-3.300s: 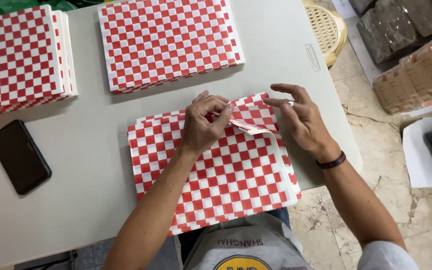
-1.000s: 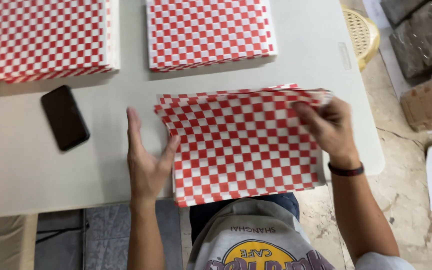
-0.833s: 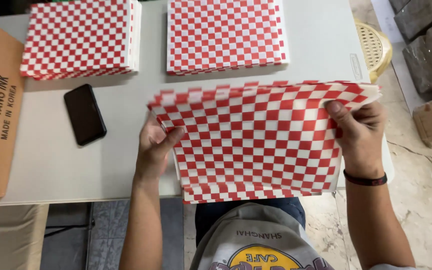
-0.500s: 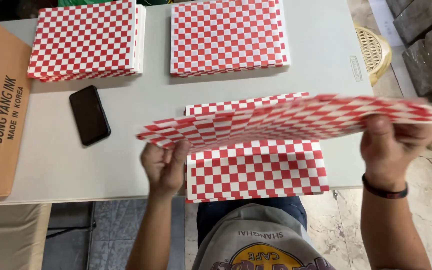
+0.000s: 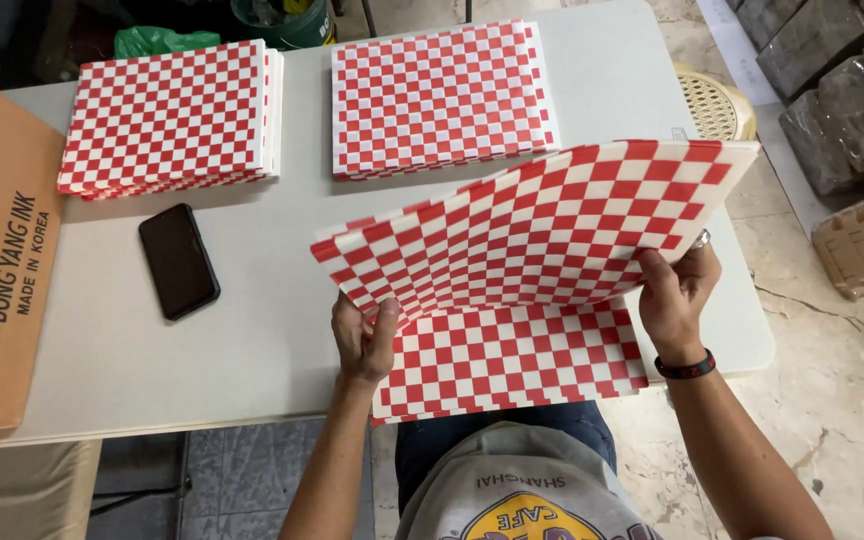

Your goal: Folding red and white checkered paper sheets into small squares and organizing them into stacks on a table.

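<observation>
Both hands pinch one checkered sheet (image 5: 542,235), lifted and tilted: left hand (image 5: 364,340) clamps its near-left corner, right hand (image 5: 674,300) its right edge. Under the grips, a stack (image 5: 512,365) lies on the table (image 5: 252,330). Phone (image 5: 179,261) left of the left hand.

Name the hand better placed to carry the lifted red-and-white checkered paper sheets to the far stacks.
Probably the left hand: it grips the lifted checkered sheets on the side facing both far stacks; the right hand holds the table-edge side.
</observation>
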